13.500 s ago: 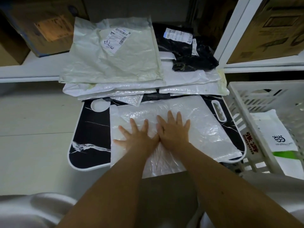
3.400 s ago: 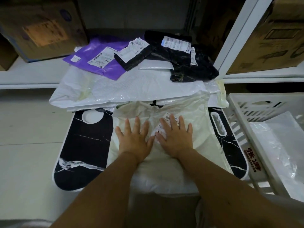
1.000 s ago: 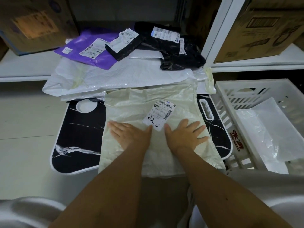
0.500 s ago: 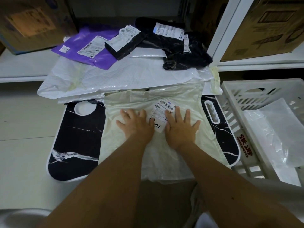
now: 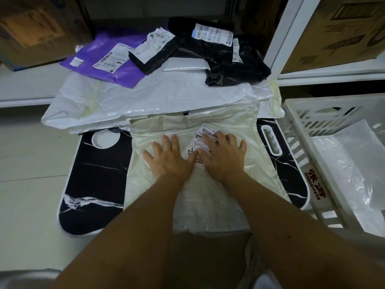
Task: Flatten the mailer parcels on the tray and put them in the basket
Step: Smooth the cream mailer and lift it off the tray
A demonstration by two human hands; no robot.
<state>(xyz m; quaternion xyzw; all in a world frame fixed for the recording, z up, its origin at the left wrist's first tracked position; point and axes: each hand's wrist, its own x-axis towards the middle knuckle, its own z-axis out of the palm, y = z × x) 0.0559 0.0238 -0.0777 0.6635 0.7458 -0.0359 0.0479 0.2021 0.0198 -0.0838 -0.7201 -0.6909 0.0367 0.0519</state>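
Note:
A cream plastic mailer (image 5: 210,195) with a white shipping label lies spread over the black marble-pattern tray (image 5: 91,180) on the floor. My left hand (image 5: 168,158) and my right hand (image 5: 224,156) rest palm-down side by side on its middle, fingers spread, holding nothing. The right hand's fingers cover part of the label. Behind the tray lies a pile of mailers: a large white one (image 5: 158,99), a purple one (image 5: 108,63) and black ones (image 5: 225,63). The white slatted basket (image 5: 300,130) stands at the right with a clear mailer (image 5: 352,174) inside.
Cardboard boxes (image 5: 31,28) sit on a low white shelf at the back left, and another box (image 5: 341,32) on the shelf at the right. A white shelf post (image 5: 283,34) rises between the pile and the basket. Pale tiled floor (image 5: 31,174) lies left of the tray.
Over the last second both hands slid from the mailer's near half up to its middle, closer together. Earlier, a clear mailer was pressed on the tray; it now lies in the basket.

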